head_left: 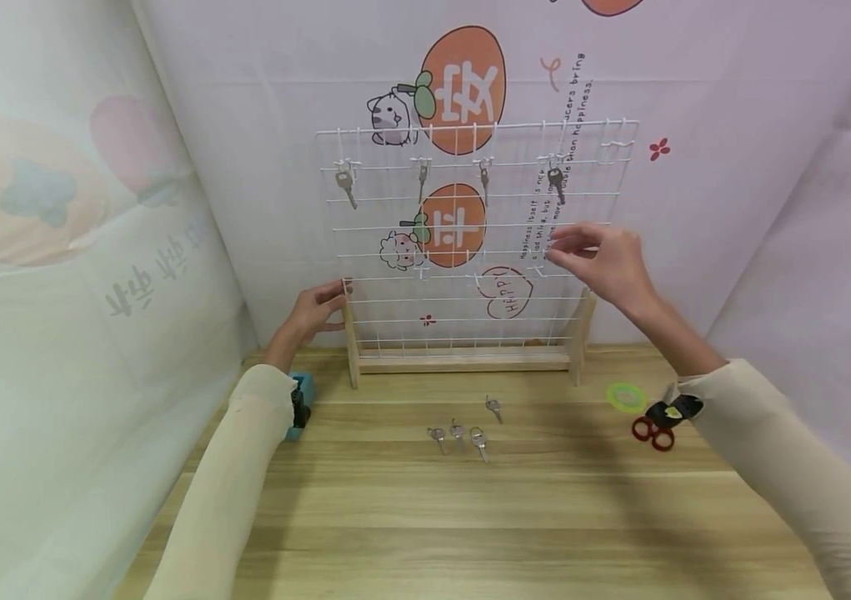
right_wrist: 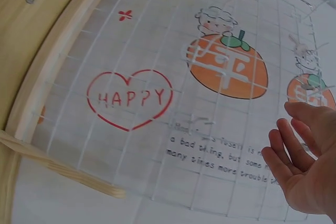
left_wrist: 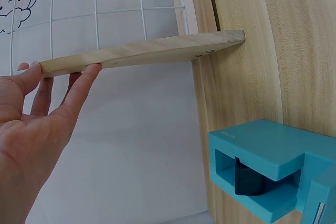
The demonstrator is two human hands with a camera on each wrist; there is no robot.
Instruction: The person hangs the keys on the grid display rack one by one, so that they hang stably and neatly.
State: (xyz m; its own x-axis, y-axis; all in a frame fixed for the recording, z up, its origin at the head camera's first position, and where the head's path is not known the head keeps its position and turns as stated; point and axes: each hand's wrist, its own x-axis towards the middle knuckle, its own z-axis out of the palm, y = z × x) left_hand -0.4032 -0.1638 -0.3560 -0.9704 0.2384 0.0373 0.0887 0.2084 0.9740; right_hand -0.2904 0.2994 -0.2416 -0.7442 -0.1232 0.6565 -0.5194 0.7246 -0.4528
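A white wire grid rack (head_left: 410, 298) stands upright in a wooden base. My left hand (head_left: 314, 310) grips the top of its left wooden post (left_wrist: 152, 50), thumb on one side and fingers on the other. In front of the grid's right half is my right hand (head_left: 608, 258), fingers loosely bent, with nothing visible in it. Several keys hang from hooks along the upper row, among them a left key (head_left: 346, 185) and a right key (head_left: 556, 182) just above the right hand. Lower hooks (head_left: 421, 271) carry no key. On the table lie several more keys (head_left: 479, 443).
A blue tape dispenser (left_wrist: 257, 145) stands beside the left forearm. Near the right sleeve lie red-handled scissors (head_left: 653, 433) and a green ring-shaped roll (head_left: 626, 397). Printed cloth (head_left: 290, 92) hangs behind the rack and along both sides of the wooden table (head_left: 410, 517).
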